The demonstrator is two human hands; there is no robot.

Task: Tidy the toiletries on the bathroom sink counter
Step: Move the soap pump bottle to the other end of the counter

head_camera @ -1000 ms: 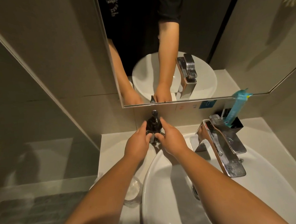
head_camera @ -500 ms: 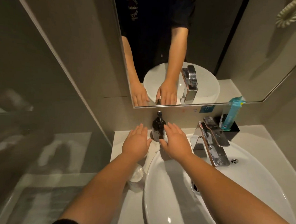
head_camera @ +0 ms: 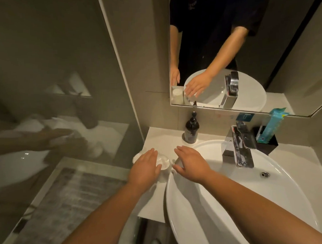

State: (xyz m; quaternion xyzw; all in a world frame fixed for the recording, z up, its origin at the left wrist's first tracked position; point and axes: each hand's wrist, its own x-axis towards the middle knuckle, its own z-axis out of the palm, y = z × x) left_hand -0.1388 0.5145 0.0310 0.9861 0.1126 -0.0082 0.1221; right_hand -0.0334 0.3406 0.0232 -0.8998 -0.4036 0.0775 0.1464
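A dark pump bottle (head_camera: 191, 129) stands upright at the back of the white counter (head_camera: 162, 138), near the wall. A clear glass (head_camera: 163, 166) sits on the counter by the basin's left rim, partly hidden under my left hand (head_camera: 145, 168), which hovers over it with fingers spread. A second pale glass (head_camera: 137, 156) blurs at the counter's left edge. My right hand (head_camera: 191, 163) is open above the basin rim, just right of the glass, holding nothing. A teal toothpaste tube (head_camera: 271, 125) leans in a black holder (head_camera: 266, 142) at the back right.
The white oval basin (head_camera: 268, 200) fills the right side, with a chrome faucet (head_camera: 237, 146) at its back. A mirror (head_camera: 227, 46) hangs above the counter. A glass partition (head_camera: 64, 107) stands to the left, close to the counter's edge.
Both hands let go of the pump bottle and drew back toward me and to the left, ending over the glass. The bottle stays at the back. The camera has tilted.
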